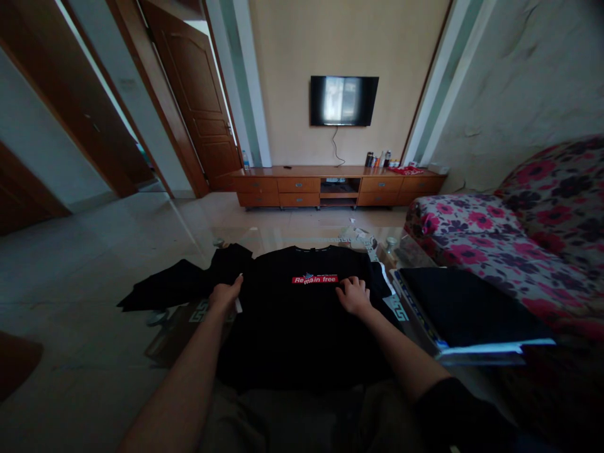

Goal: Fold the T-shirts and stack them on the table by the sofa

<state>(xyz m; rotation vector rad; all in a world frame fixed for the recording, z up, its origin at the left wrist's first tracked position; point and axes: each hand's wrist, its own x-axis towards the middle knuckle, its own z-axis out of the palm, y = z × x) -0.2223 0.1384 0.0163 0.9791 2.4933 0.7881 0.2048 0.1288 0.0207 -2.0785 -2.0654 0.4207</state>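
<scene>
A black shirt (302, 333) with a red "Remain free" print (314, 279) on its chest lies spread on the glass table, neckline away from me. At the shirt's left edge is my left hand (225, 294), its fingers closed on the cloth and the thumb uppermost. A small white strip (238, 306) shows beside that hand; I cannot make out what it is. My right hand (355, 294) rests on the chest by the print's right end, fingers apart and slightly bent. Black cloth (165, 283), perhaps a sleeve, stretches out to the left.
On the right of the glass table (264, 236) lies a stack of dark folded cloth (472, 305) with light edges. A flowered sofa (472, 233) stands at the right. Beyond are a wooden TV cabinet (299, 185) with bottles and a wall-mounted television (344, 100).
</scene>
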